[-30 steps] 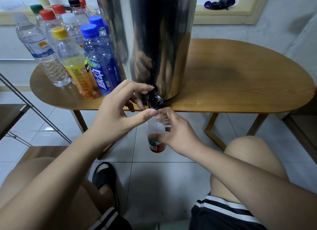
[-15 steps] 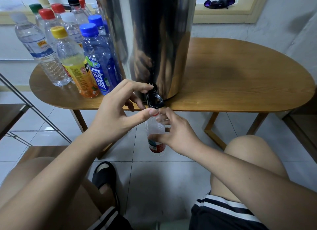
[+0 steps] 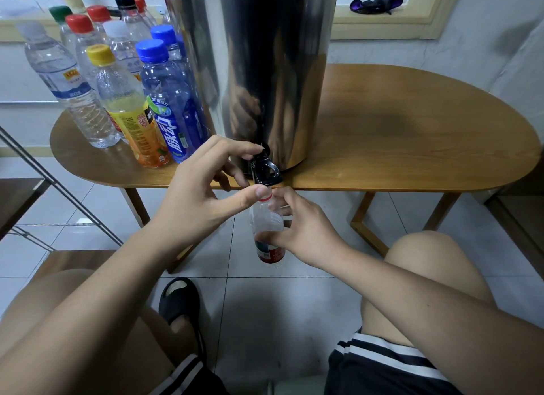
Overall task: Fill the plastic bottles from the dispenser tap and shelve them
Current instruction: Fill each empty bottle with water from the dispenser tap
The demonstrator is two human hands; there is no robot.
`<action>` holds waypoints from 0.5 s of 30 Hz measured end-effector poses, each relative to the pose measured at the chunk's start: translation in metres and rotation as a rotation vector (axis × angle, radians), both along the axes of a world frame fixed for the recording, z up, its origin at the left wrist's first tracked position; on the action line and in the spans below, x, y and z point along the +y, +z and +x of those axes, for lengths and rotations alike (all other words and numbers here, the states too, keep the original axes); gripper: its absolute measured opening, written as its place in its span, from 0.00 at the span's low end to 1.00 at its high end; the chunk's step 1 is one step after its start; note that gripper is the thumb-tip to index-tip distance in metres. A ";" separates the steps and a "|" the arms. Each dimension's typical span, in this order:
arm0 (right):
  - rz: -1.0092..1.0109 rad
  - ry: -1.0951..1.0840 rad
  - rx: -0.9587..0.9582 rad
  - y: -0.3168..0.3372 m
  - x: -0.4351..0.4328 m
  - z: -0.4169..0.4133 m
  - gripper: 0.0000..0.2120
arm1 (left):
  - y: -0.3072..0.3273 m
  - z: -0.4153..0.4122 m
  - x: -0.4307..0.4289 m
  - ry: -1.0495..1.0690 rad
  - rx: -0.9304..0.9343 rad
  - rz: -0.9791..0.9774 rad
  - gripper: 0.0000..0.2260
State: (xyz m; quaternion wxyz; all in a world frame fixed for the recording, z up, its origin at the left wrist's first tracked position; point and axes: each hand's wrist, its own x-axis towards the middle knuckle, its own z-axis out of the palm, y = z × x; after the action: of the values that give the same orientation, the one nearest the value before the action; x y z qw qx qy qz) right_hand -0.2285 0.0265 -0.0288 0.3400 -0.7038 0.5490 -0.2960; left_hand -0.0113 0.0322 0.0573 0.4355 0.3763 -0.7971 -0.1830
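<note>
Domestic interior, apparently a room in a home: an oval wooden tabletop (image 3: 412, 123) on slanted legs stands on white floor tiles (image 3: 279, 306) below a cream window frame (image 3: 426, 12) at 12 o'clock. A tall steel dispenser (image 3: 265, 70) sits at its middle, with capped bottles (image 3: 117, 85) of water and soft drinks clustered at 10 o'clock. A dark cloth (image 3: 372, 4) lies on the sill at 1 o'clock. At 6 o'clock, the seated person's striped shorts (image 3: 382, 362) and black slipper (image 3: 179, 299).
</note>
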 end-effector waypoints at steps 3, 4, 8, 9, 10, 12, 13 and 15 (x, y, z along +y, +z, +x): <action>0.002 0.006 -0.003 0.000 0.000 0.000 0.38 | 0.000 0.000 0.000 -0.002 -0.001 0.000 0.21; 0.002 0.008 0.000 0.000 0.000 0.000 0.38 | 0.000 0.000 0.000 -0.005 0.000 0.002 0.21; 0.008 0.007 -0.001 0.001 0.001 0.000 0.37 | 0.000 0.001 0.000 -0.008 -0.002 0.006 0.21; 0.010 0.007 -0.002 0.001 0.000 0.000 0.37 | 0.000 0.001 -0.001 -0.007 0.000 0.007 0.21; 0.011 0.008 0.000 0.001 0.001 0.000 0.37 | 0.000 0.001 -0.001 -0.007 0.001 0.007 0.21; 0.010 0.008 0.007 0.001 0.001 0.000 0.38 | 0.000 0.001 0.000 -0.007 -0.002 0.006 0.21; 0.008 0.008 0.009 0.001 0.001 -0.001 0.38 | 0.000 0.000 0.000 -0.007 -0.004 0.005 0.21; 0.006 0.011 0.006 0.001 0.001 0.000 0.38 | 0.000 0.000 0.000 -0.007 -0.006 0.003 0.21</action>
State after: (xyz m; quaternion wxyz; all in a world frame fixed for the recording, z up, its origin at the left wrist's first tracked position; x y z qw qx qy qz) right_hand -0.2290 0.0273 -0.0279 0.3424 -0.7065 0.5471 -0.2904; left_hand -0.0108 0.0320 0.0569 0.4317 0.3747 -0.7995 -0.1846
